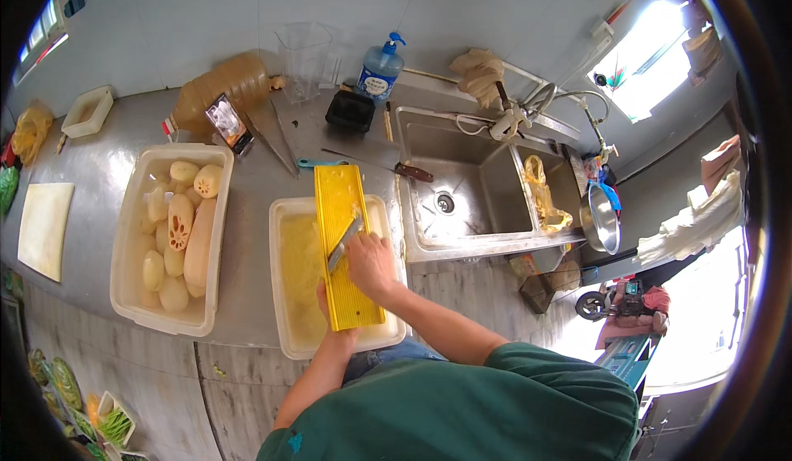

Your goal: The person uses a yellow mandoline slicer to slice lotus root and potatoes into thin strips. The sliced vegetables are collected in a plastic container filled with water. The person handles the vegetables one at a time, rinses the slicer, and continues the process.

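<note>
A yellow mandoline slicer (346,306) with a ridged face and a slanted metal blade (344,244) lies tilted across a white plastic tub (276,312). My left hand (342,337) grips its near end from below and along the left edge. On the slicer's face, just right of the blade, rests my right hand (371,266) with its fingers curled down. Whatever may be under those fingers is hidden. Cloudy water with pale yellow matter (297,275) fills the tub beneath.
Left stands a tub (117,275) of peeled potatoes (174,293) and lotus root (180,221). Behind the slicer lie a wooden-handled knife (414,172) and a turquoise-handled tool (322,163). A steel sink (470,201) is at right, a cutting board (44,229) far left.
</note>
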Action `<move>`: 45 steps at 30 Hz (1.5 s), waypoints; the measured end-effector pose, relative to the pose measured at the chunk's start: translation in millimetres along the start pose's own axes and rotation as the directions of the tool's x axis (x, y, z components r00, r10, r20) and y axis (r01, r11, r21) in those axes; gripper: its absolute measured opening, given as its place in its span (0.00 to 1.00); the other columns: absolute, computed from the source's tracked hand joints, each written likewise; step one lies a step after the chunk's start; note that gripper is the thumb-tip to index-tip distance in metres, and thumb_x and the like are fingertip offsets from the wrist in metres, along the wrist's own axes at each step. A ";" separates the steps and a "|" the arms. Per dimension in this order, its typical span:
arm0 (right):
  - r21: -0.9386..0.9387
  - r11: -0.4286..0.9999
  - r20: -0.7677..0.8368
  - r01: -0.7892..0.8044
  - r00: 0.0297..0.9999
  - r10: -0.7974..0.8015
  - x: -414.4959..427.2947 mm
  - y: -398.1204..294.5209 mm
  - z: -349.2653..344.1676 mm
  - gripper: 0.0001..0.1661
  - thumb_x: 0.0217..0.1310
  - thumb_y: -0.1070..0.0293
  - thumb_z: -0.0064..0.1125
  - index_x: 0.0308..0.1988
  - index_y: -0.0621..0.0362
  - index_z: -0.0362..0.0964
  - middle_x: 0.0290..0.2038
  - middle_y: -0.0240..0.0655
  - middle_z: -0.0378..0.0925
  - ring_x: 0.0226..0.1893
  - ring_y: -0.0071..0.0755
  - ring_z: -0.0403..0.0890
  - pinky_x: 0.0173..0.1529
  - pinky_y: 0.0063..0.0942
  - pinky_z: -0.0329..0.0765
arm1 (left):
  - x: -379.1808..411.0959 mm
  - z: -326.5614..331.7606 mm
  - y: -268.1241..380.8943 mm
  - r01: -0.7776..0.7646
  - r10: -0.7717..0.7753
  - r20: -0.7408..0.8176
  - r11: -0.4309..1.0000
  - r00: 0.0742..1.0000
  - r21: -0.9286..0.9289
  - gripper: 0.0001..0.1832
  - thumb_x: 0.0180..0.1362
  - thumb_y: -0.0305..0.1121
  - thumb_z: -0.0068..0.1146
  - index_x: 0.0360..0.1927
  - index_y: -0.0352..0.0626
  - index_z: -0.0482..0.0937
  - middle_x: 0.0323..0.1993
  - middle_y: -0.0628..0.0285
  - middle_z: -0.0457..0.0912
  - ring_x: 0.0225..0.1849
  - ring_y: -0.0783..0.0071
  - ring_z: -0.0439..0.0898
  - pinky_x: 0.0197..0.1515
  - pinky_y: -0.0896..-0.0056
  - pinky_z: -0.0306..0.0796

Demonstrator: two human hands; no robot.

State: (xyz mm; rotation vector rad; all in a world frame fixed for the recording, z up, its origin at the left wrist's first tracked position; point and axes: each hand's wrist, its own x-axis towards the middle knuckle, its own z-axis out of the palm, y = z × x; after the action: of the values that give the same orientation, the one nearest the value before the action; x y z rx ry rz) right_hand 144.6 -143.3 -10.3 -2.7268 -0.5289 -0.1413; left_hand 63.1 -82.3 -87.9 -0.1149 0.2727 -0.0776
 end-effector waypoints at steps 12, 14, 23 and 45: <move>0.080 0.996 -0.175 -0.051 0.982 0.064 59.0 29.9 -22.5 0.09 0.51 0.74 0.55 0.37 0.54 0.72 0.37 0.37 0.74 0.44 0.43 0.74 0.48 0.40 0.68 | -18.4 -36.9 17.3 0.083 -0.055 -0.069 0.853 0.996 0.515 0.47 0.52 0.67 0.53 0.70 0.49 0.58 0.69 0.54 0.61 0.63 0.47 0.64 0.59 0.34 0.60; 0.190 0.978 -0.533 0.084 0.846 0.030 39.3 74.6 -71.1 0.10 0.53 0.76 0.54 0.38 0.54 0.72 0.37 0.38 0.74 0.40 0.45 0.76 0.41 0.38 0.73 | -9.6 -20.1 18.0 0.148 -0.163 0.009 0.916 0.987 0.373 0.47 0.53 0.65 0.53 0.70 0.47 0.56 0.69 0.52 0.60 0.63 0.47 0.65 0.59 0.36 0.61; -0.468 0.745 -0.633 -0.475 0.769 0.092 -78.7 349.8 -288.0 0.16 0.57 0.77 0.52 0.45 0.50 0.76 0.46 0.45 0.75 0.39 0.50 0.81 0.42 0.40 0.79 | -10.7 64.8 29.4 0.271 -0.342 0.356 0.934 0.870 0.234 0.49 0.57 0.60 0.54 0.73 0.41 0.48 0.71 0.46 0.54 0.60 0.42 0.66 0.59 0.40 0.64; -0.428 0.895 0.509 0.125 0.852 0.124 -34.2 307.7 -61.7 0.17 0.56 0.55 0.54 0.38 0.57 0.76 0.40 0.45 0.78 0.40 0.50 0.79 0.44 0.47 0.77 | -114.7 101.1 76.6 -0.091 0.022 0.139 0.854 0.990 0.512 0.51 0.54 0.67 0.49 0.72 0.43 0.52 0.69 0.43 0.57 0.53 0.39 0.74 0.42 0.33 0.72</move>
State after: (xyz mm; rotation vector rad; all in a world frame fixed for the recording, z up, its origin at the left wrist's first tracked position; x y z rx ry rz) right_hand 227.7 -443.9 -59.0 -3.2208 -0.7161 0.5823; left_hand -14.8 14.5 29.7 0.4273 0.1177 -0.0826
